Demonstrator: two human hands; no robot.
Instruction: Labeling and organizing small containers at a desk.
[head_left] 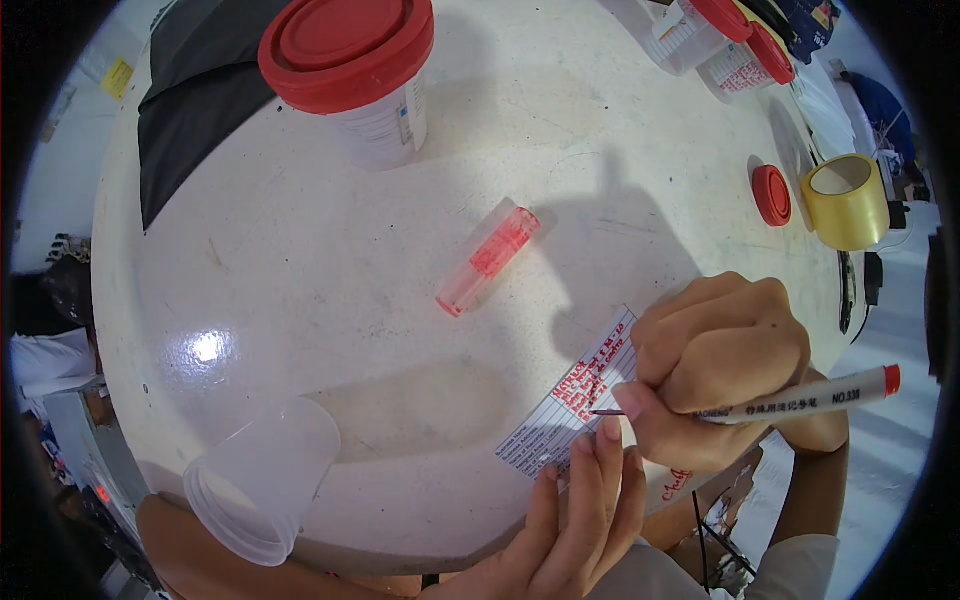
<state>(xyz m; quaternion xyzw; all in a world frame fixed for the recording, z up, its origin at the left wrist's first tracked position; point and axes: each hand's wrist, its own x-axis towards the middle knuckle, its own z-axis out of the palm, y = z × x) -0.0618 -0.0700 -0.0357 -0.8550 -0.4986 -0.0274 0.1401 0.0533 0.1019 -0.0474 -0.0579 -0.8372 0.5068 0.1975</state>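
Left hand: We find the left hand [585, 520] nearest the body, its fingers extended and slightly parted; the fingertips rest on the label's lower edge, gripping nothing.
Near table edge: The rim of the tabletop [400, 240] curves just behind that hand; we judge elbow room tight here.
Translucent cup: An open cup [270, 475] is near the left forearm; we cannot tell whether it stands or lies. We judge it light, thin-walled and easily knocked.
Label: The printed label [577, 405], partly filled with red handwriting, lies flat and slanted in front of the left fingers. We judge it very light, flexible and prone to sliding or smudging; best held by an unwritten edge.
Right hand: The right hand [715, 360] is curled, thumb and fingers closed around the pen beside the label.
Marker pen: The white, red-ended pen [830, 398] slants across, its tip at the label. We judge it stiff, light and best pinched low on the barrel.
Clear tube: A red-marked tube [490, 262] lies beyond the label, apart from it; we judge it liable to roll.
Right side: A red cap [771, 196] and tape roll [848, 200] sit near the right edge, limiting sideways travel.
Far side: A large red-lidded jar [375, 120] leaves tabletop between itself and the tube.
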